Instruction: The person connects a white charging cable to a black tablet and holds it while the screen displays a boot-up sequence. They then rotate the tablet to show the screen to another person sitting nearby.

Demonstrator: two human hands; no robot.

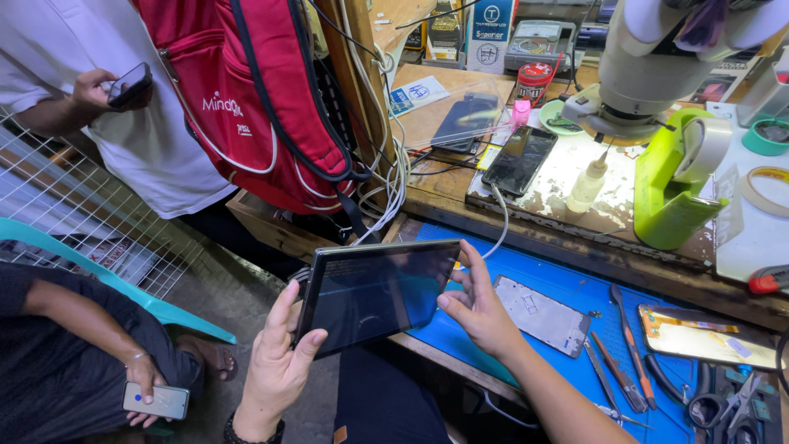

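Two hands are gripping a dark tablet (374, 292) over the edge of the blue mat (575, 288): the left hand (275, 366) is clasping its lower corner, the right hand (477, 308) is pinching the right edge. The tablet is hanging tilted past the bench, so a loosening pinch could be letting it drop. A phone frame (542, 314), tweezers (629, 345) and a red backpack (255, 99) are crowding close.

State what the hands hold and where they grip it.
A dark tablet: left hand grips its left edge, right hand its right edge.
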